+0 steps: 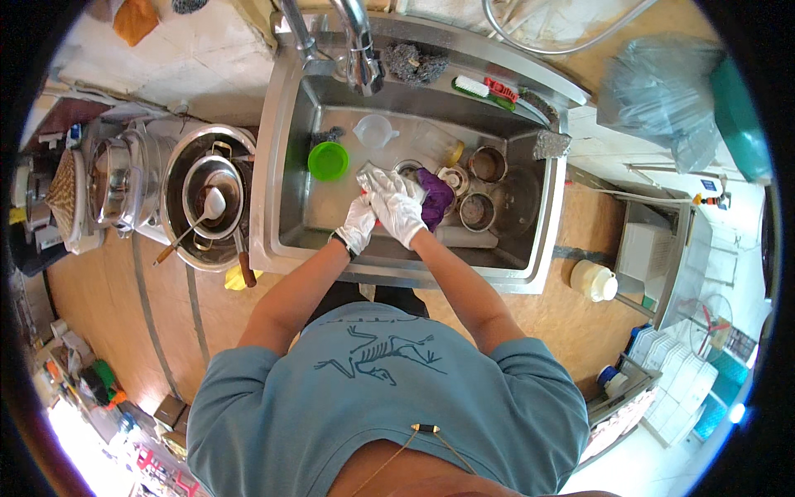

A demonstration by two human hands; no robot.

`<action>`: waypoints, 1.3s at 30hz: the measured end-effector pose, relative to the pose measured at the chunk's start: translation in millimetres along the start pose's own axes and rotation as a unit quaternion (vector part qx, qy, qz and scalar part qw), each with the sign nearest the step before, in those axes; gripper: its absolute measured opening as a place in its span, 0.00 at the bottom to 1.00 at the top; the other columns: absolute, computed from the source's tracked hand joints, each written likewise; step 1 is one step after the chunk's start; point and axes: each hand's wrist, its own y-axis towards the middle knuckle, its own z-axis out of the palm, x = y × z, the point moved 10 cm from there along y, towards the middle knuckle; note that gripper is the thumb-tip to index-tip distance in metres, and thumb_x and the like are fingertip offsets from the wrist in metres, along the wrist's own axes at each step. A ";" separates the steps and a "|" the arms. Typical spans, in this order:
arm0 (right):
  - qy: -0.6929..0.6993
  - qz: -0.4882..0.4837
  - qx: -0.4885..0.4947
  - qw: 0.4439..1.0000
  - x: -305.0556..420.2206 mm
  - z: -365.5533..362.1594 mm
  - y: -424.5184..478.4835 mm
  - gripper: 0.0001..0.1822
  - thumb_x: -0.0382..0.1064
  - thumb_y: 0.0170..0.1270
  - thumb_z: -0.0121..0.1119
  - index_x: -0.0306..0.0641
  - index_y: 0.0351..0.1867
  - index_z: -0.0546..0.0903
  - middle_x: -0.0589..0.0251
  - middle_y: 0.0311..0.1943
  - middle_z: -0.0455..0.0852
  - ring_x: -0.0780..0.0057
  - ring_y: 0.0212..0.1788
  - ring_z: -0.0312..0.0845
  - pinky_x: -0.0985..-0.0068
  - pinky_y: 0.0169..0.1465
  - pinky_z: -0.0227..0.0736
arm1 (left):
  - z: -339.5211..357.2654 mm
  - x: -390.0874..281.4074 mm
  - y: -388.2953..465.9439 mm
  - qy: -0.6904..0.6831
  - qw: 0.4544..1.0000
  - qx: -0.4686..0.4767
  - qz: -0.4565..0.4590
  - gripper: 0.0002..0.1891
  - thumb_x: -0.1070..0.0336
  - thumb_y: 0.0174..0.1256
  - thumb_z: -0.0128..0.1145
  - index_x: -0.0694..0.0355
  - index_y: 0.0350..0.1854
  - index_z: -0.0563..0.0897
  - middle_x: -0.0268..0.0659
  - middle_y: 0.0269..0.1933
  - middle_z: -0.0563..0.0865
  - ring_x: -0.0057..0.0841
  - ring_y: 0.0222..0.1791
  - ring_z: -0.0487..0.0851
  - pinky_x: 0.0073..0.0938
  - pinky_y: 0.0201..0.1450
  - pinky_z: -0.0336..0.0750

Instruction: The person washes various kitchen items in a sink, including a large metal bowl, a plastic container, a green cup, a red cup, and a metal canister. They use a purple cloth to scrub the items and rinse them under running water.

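Observation:
Both my hands wear thin whitish gloves and meet above the stainless-steel sink basin [323, 239]. My left hand [358, 222] is at the wrist end of a crumpled silvery sheet or pouch [374, 176], its fingers partly hidden. My right hand [399, 216] lies over it with the fingers stretched forward. A small red patch shows between the hands; what it belongs to is unclear. Against the right hand's far side rests a bunched purple cloth [437, 197]. Just beyond the fingers, a round metal dish [408, 166] is partly covered.
In the basin lie a green bowl [328, 161], a clear plastic jug [374, 131], a clear jar [435, 141] and metal tins [487, 164]. The faucet [363, 62] overhangs the back. Brushes [487, 90] and steel wool [415, 62] line the rear ledge. Left stands a large metal basin [174, 180] holding a ladle [213, 204].

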 end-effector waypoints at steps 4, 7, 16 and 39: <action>0.079 0.029 0.178 0.980 -39.7 24.8 39.4 0.23 0.51 0.72 0.36 0.44 0.58 0.75 0.48 0.49 0.83 0.50 0.50 0.79 0.62 0.56 0.70 | 41.1 -39.9 -24.3 0.272 0.954 0.076 0.095 0.10 0.73 0.64 0.59 0.62 0.47 0.82 0.34 0.45 0.86 0.23 0.43 0.83 0.26 0.50 0.77; 0.109 0.115 0.130 0.979 -28.1 5.5 18.1 0.26 0.53 0.72 0.35 0.42 0.60 0.75 0.50 0.57 0.79 0.50 0.60 0.72 0.60 0.63 0.64 | 28.4 -46.2 -17.0 0.229 0.968 0.053 0.090 0.10 0.74 0.63 0.59 0.62 0.47 0.82 0.33 0.45 0.86 0.23 0.42 0.84 0.26 0.48 0.78; 0.169 0.044 0.215 0.961 -42.5 -4.8 44.9 0.25 0.49 0.70 0.44 0.37 0.62 0.71 0.49 0.54 0.81 0.53 0.53 0.78 0.66 0.57 0.72 | 85.2 -74.2 -56.1 0.370 0.905 0.186 0.104 0.12 0.73 0.60 0.63 0.66 0.46 0.83 0.31 0.43 0.87 0.18 0.40 0.82 0.23 0.46 0.76; 0.466 0.234 -0.205 0.828 -23.1 -35.7 6.4 0.27 0.44 0.72 0.45 0.52 0.72 0.61 0.55 0.74 0.51 0.52 0.74 0.40 0.67 0.74 0.39 | 82.1 -64.6 -4.1 -0.231 0.963 0.131 0.049 0.20 0.70 0.69 0.52 0.65 0.62 0.70 0.42 0.60 0.78 0.33 0.56 0.79 0.35 0.58 0.76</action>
